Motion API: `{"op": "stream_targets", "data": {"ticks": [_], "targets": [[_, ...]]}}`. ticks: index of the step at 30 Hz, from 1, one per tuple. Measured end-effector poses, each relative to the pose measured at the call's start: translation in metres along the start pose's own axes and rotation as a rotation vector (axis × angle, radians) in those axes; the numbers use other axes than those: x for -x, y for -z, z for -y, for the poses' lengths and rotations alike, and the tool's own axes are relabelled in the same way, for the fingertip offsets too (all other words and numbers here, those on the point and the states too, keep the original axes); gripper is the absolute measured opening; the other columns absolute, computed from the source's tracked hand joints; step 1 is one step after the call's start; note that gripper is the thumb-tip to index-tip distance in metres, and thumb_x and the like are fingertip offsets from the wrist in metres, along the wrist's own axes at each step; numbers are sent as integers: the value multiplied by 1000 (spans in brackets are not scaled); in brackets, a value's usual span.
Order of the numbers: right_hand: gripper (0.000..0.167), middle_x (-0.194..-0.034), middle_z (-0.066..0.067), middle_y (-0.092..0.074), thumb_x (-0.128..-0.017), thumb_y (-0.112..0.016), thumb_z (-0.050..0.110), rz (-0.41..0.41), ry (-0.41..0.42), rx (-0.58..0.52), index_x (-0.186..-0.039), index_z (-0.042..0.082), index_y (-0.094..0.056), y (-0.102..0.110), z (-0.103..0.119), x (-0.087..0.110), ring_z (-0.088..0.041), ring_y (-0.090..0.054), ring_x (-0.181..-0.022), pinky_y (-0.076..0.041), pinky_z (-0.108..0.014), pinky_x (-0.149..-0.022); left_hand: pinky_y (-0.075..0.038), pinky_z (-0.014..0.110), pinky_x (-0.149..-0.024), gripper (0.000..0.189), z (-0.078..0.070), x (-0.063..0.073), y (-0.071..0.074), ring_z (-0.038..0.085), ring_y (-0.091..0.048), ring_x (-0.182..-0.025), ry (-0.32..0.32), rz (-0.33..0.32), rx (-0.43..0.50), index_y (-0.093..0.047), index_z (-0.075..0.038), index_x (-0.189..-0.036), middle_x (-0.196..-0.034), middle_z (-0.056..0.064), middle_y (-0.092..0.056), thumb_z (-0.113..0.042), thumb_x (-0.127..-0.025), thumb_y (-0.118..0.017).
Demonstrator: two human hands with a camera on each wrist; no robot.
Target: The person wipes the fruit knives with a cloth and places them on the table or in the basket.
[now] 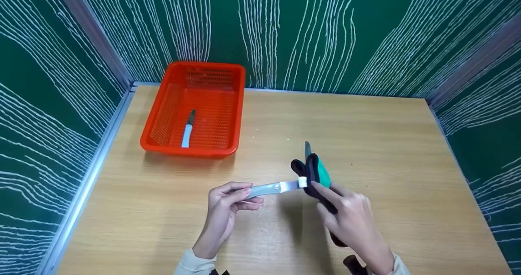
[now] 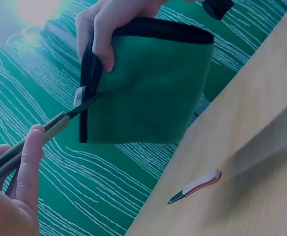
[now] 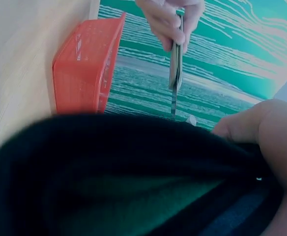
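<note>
My left hand (image 1: 223,210) holds a knife (image 1: 264,190) by its pale grey-blue handle, between thumb and fingers. The blade reaches right to the black-edged green cloth (image 2: 148,93), beside a small white label (image 1: 302,182). My right hand (image 1: 352,216) grips this folded cloth by its dark border, thumb and fingers on either side. In the left wrist view the blade's dark tip lies against the green face. In the right wrist view the cloth hides the blade's end. A second knife (image 2: 202,182) lies on the table, mostly hidden behind the cloth in the head view.
A red plastic basket (image 1: 238,116) stands at the back left of the wooden table (image 1: 366,124). Inside it lies another pale-handled knife (image 1: 187,134). Green panels (image 1: 224,22) with white wavy lines enclose the table at the back and sides. Small crumbs dot the tabletop.
</note>
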State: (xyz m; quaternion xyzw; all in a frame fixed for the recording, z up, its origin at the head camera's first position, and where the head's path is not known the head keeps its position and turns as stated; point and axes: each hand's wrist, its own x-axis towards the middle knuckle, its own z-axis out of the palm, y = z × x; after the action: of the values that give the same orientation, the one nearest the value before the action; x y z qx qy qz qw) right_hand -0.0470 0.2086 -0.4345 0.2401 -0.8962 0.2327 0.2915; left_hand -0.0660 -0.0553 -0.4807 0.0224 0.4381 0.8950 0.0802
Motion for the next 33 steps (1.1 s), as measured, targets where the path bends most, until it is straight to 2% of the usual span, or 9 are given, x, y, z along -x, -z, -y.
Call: {"op": "stream_targets", "data": {"ticks": [3, 7, 10, 14, 23, 28, 33], "targets": [[38, -69, 2, -55, -63, -73, 1, -7, -50, -23, -101, 7, -74, 5, -6, 2, -2, -40, -47, -33, -15, -38, -58, 34, -56, 17, -1, 1, 4, 29, -68, -64, -13, -21, -33, -66, 11, -97, -81, 20, -67, 2, -83, -64], [37, -66, 5, -52, -63, -74, -3, -10, -137, -45, -99, 7, -75, 16, -15, 6, 0, -39, -47, -33, -13, -37, -55, 27, -51, 26, -4, 2, 10, 23, -66, -61, -23, -50, -75, -60, 19, -102, -81, 17, -65, 2, -83, -64], [33, -63, 9, -45, -63, -72, -5, -33, -175, -47, -95, 6, -75, 22, -23, 9, 1, -34, -46, -28, -14, -35, -56, 27, -53, 26, -7, 2, 13, 24, -66, -64, -35, -70, -84, -60, 19, -104, -82, 17, -66, 2, -84, -64], [31, -59, 11, -37, -63, -68, -7, -67, -192, -63, -90, 6, -76, 25, -29, 14, 1, -28, -44, -23, -14, -35, -58, 31, -59, 24, -12, 1, 17, 27, -69, -69, -69, -85, -74, -62, 17, -103, -86, 18, -69, 3, -84, -64], [32, -57, 12, -37, -62, -65, -12, -87, -208, -93, -87, 5, -76, 28, -31, 14, 2, -26, -43, -21, -13, -34, -58, 39, -71, 19, -21, -4, 21, 32, -70, -78, -149, -109, -64, -66, 14, -101, -90, 26, -68, 6, -83, -64], [32, -57, 11, -37, -61, -64, -14, -92, -210, -88, -86, 4, -75, 27, -30, 12, 2, -25, -44, -20, -13, -34, -57, 43, -74, 19, -25, -10, 24, 34, -69, -78, -200, -165, -61, -66, 14, -99, -91, 31, -66, 7, -82, -66], [32, -56, 12, -36, -61, -63, -12, -82, -235, -74, -85, 5, -76, 26, -36, 16, 4, -24, -44, -19, -14, -34, -56, 44, -75, 21, -30, -19, 29, 34, -69, -80, -298, -237, -125, -63, 19, -100, -93, 26, -68, 10, -82, -65]]}}
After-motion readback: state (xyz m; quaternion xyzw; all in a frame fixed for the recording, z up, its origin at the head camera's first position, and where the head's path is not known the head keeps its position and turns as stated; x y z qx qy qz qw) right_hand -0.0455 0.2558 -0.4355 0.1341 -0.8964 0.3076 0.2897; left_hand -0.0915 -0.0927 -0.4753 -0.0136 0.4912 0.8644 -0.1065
